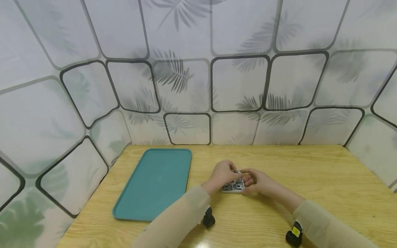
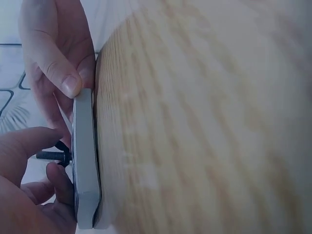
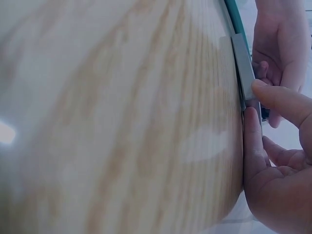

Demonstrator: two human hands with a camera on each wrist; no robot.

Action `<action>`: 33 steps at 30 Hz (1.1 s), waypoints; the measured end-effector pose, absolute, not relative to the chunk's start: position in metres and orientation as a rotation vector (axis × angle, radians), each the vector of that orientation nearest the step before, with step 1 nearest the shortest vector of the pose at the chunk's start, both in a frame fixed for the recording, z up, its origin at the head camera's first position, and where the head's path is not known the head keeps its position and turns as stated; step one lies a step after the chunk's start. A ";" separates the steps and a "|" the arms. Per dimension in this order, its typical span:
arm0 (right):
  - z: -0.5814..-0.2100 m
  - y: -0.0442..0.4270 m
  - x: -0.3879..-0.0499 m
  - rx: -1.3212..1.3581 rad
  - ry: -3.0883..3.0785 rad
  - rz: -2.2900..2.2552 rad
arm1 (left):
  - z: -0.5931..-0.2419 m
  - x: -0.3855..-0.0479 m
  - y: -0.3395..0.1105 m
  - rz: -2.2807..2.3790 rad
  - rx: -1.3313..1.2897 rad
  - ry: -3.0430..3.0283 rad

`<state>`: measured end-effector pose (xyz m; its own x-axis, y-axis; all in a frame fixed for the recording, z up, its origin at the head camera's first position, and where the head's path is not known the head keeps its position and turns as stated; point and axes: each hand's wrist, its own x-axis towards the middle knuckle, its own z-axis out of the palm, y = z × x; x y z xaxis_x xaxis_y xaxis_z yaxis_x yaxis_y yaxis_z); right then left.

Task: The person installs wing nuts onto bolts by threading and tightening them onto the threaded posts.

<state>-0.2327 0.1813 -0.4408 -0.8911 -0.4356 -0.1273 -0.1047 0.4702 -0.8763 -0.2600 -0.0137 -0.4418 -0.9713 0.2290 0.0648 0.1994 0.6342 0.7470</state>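
Note:
A small silver metal plate [image 1: 233, 190] with round recesses lies flat on the wooden table between both hands. My right hand [image 1: 260, 181] grips its right edge; in the right wrist view the thumb [image 3: 275, 95] presses on that edge. On the plate's upper face stands a threaded bolt [image 2: 48, 155] with a black wing nut [image 2: 62, 146] low on it. My left hand [image 1: 223, 175] reaches over the plate, its finger and thumb curled about the wing nut on either side. In the head view the fingers mostly hide the bolt.
A teal tray [image 1: 158, 182] lies on the table [image 1: 297, 165] to the left of the hands. Behind the table hangs a patterned curtain [image 1: 238, 82]. Black wrist cameras [image 1: 209, 218] sit beneath both sleeves, close to the tabletop.

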 end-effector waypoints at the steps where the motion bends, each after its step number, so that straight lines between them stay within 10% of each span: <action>1: -0.441 0.181 -0.233 -0.462 2.392 -1.385 | -0.442 -0.260 -0.014 1.277 0.366 2.806; 33: -0.440 0.182 -0.234 -0.473 2.416 -1.361 | -0.441 -0.262 -0.018 1.284 0.426 2.684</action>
<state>-0.2335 0.1818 -0.4400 -0.8912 -0.4376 -0.1191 -0.1250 0.4893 -0.8631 -0.2616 -0.0175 -0.4413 -0.9508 0.3099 -0.0005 0.1941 0.5969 0.7785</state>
